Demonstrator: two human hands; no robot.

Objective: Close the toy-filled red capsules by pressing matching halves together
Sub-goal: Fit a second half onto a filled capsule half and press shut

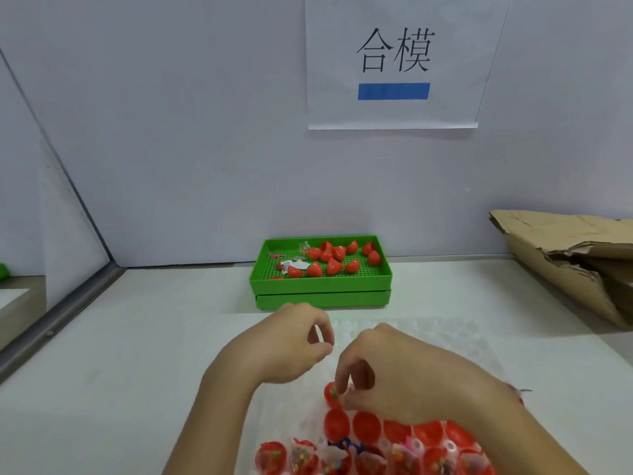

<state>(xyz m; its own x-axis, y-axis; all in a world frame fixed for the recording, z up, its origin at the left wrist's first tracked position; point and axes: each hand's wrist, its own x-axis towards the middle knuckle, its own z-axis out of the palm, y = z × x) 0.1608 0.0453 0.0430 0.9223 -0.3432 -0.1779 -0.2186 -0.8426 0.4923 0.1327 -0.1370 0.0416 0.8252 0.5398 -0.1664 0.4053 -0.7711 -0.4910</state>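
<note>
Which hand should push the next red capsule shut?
Probably the right hand: its fingers already pinch a red capsule over the clear tray. The left hand hangs loosely curled above, holding nothing.

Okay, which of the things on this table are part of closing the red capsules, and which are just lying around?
Part of the job:
- red capsule halves in the clear tray, some holding toys
- loose red halves in the green tray
- right hand, fingertips on one capsule
- left hand, holding nothing visible

Just lying about:
- torn cardboard
- paper sign on the wall
</note>
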